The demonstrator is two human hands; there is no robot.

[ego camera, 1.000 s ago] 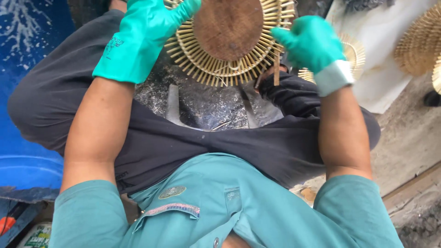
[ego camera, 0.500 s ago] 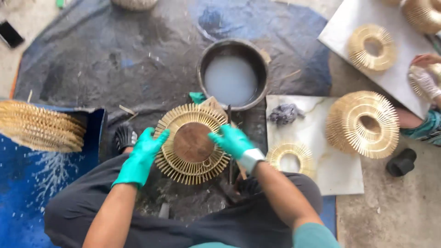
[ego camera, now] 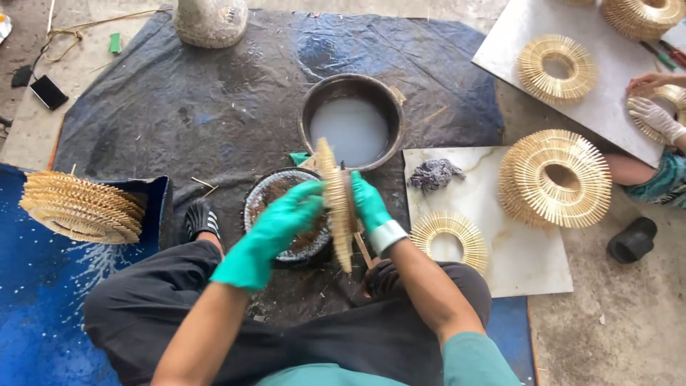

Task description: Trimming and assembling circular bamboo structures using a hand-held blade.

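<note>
Both hands in green gloves clamp round woven ring [ego camera: 334, 204] held on edge, upright. Left hand [ego camera: 275, 232] presses flat on its left face, fingers closed on rim; right hand [ego camera: 370, 206] grips right face. Ring sits above dark shallow dish [ego camera: 266, 196], just below metal basin [ego camera: 351, 121] of cloudy liquid. Right: pale slab [ego camera: 493, 264] with smaller ring [ego camera: 449, 239], grey rag [ego camera: 434, 174], large ring [ego camera: 554, 177]. Far right, another person's gloved hand [ego camera: 656, 118]. Left: stacked rings [ego camera: 80, 206].
</note>
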